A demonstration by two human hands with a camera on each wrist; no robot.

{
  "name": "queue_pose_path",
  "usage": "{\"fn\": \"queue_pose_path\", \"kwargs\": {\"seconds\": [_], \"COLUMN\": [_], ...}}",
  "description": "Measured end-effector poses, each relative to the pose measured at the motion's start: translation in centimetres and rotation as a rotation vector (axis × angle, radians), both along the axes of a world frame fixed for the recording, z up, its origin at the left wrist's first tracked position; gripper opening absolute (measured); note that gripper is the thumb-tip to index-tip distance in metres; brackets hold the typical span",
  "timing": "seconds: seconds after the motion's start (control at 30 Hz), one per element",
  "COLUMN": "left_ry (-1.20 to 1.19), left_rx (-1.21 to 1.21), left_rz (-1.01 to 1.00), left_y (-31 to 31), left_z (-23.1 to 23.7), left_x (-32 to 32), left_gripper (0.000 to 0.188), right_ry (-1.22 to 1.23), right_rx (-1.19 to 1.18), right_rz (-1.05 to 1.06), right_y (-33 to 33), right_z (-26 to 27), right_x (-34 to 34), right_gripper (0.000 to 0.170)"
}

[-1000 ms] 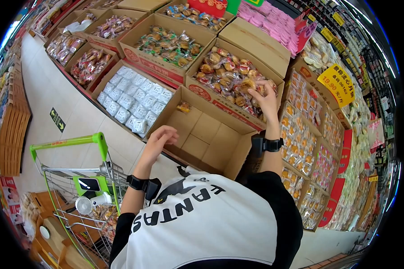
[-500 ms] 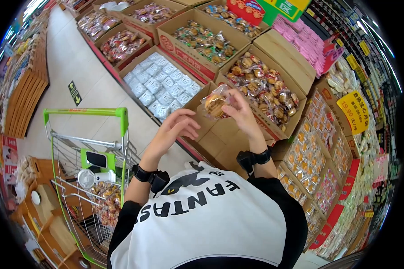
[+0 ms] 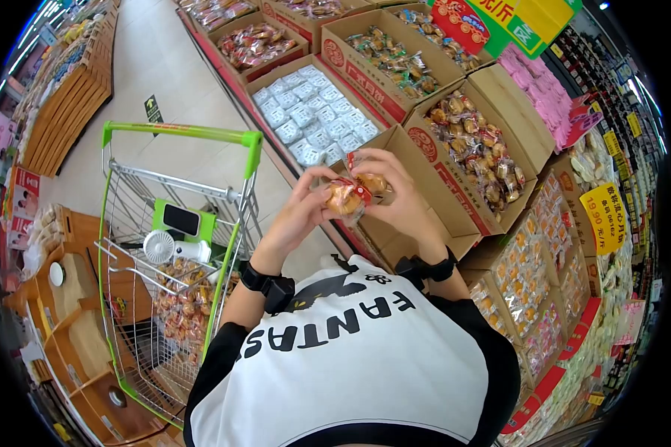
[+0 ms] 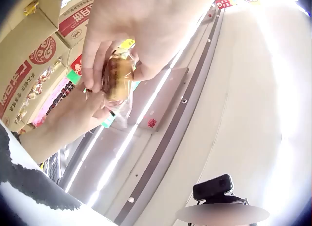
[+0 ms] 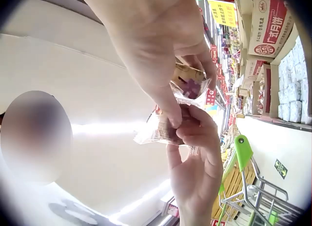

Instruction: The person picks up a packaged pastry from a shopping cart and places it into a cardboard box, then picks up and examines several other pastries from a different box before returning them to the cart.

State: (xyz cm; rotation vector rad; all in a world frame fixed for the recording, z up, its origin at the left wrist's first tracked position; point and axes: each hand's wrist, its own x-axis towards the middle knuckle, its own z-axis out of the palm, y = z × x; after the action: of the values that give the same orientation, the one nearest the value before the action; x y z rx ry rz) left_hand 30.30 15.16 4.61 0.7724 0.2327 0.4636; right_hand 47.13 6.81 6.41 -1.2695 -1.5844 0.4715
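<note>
In front of the chest both hands come together around two wrapped mooncakes. My left hand (image 3: pixel 289 222) grips one mooncake (image 3: pixel 343 198), golden brown in clear plastic with a red label; it also shows in the left wrist view as a mooncake (image 4: pixel 118 79) between fingers and thumb. A second mooncake (image 3: pixel 371 183) sits in the curled fingers of my right hand (image 3: pixel 404 201), right beside the first. In the right wrist view this second mooncake (image 5: pixel 189 84) shows a purple print, and the right thumb lies against the lower mooncake (image 5: pixel 165 127).
Below the hands stands a carton (image 3: pixel 441 223) with its bare cardboard inside showing. Beyond it, a carton (image 3: pixel 525 195) holds many wrapped mooncakes, and white packets (image 3: pixel 313 112) fill another. A green-handled shopping cart (image 3: pixel 179 132) at left carries a fan (image 3: pixel 159 246), a phone and wrapped cakes.
The right hand has picked a wrapped mooncake from the full carton and drawn it back to the left hand. The left hand now grips a mooncake too. The head view has turned.
</note>
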Motion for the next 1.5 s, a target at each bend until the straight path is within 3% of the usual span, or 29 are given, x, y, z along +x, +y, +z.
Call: {"fn": "queue_pose_path", "kwargs": {"seconds": [0.1,0.2,0.43,0.67,0.9,0.97,1.5], "left_ry": [0.031,0.038,0.066,0.135,0.180,0.192,0.314], "left_rx": [0.196,0.213,0.404,0.428,0.410,0.392,0.454], "left_rz": [0.152,0.249,0.432,0.531,0.634,0.660,0.809], "left_y": [0.0,-0.2,-0.9,-1.0,-1.2,-1.3,-2.3], "left_z": [-0.3,-0.3,0.7,1.1,1.5,1.5,2.2], "left_x": [-2.3,-4.3,-8.5,-12.3,-15.4,-16.0,-20.4], "left_gripper": [0.026,0.031,0.032,0.041,0.047,0.049,0.068], "right_ry": [0.100,0.409,0.723,0.817,0.764,0.928,0.855], "right_rx": [-0.030,-0.170,-0.190,-0.243,-0.249,-0.302,-0.376], "right_rz": [-0.022,0.025,0.138,0.226,0.324,0.325,0.455], "right_y": [-0.1,-0.4,0.1,0.7,1.9,2.0,4.5], "right_z": [-0.9,-1.7,-1.6,-1.5,-2.3,-1.5,-2.8], "right_x": [-1.2,-2.4,-5.1,-8.0,-10.2,-11.0,-14.7], "right_gripper": [0.049,0.064,0.068,0.068,0.063,0.061,0.046]}}
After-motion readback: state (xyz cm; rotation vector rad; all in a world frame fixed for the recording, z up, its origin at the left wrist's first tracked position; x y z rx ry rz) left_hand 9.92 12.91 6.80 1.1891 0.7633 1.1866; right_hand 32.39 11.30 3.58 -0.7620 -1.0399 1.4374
